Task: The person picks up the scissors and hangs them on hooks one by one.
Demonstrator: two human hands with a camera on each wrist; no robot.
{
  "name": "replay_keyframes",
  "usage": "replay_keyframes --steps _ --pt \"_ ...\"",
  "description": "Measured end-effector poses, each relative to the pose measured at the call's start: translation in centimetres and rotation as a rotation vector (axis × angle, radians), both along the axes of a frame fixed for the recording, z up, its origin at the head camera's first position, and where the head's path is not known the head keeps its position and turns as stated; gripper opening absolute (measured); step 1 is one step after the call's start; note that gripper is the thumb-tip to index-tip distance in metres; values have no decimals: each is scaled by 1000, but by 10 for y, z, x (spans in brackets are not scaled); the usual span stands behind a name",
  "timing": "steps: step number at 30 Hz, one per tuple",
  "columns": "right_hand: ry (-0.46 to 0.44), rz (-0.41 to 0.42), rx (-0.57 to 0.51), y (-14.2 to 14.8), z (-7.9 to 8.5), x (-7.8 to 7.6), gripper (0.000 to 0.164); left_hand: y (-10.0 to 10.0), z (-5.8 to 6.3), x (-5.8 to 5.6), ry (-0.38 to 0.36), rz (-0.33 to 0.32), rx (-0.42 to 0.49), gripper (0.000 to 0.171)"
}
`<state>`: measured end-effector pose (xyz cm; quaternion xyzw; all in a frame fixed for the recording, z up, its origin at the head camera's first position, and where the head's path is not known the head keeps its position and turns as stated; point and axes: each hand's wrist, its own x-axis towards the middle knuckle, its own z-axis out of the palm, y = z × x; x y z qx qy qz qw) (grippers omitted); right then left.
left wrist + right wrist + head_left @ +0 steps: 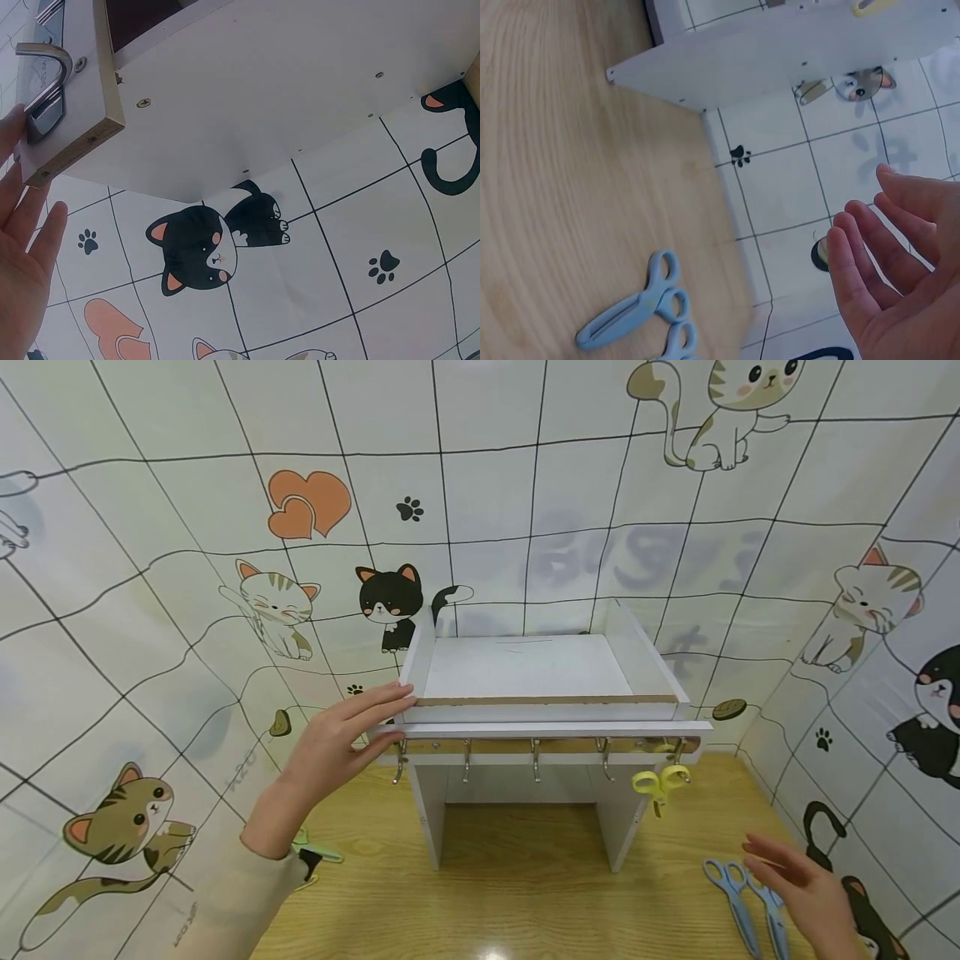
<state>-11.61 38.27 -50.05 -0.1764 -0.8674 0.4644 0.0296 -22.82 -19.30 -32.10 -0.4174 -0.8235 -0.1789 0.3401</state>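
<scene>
We see two pairs of blue plastic-handled scissors (741,920) on the yellow wooden table (525,893), just left of the relaxed, empty right hand (813,893), handles away from us (the farther left hand (341,739), fingers straight, touches the white hooked shelf (540,712)).

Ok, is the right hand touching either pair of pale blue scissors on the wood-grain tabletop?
No, the right wrist view shows the right hand plainly apart from both pairs of pale blue scissors.

Partly covered, partly cropped
A green item (326,853) — too covered to name — lies partly behind the left sleeve (243,902); the right wrist view cuts off one pair of blue scissors (676,354), the left wrist view the left hand (26,262).
</scene>
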Motion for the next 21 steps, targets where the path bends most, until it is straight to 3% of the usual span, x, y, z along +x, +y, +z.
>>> replay_keyframes --steps 3,8,15,21 --pt "-79 0 -9 11 -5 0 71 0 0 1 -5 1 -2 58" --pt "-168 31 -80 29 -16 2 60 0 0 1 -10 3 2 58" --pt "-252 13 -187 44 -33 -2 82 -1 -2 1 -11 -6 13 58" --pt "-327 49 -234 56 -46 -2 86 -1 -3 0 -7 -11 17 58"
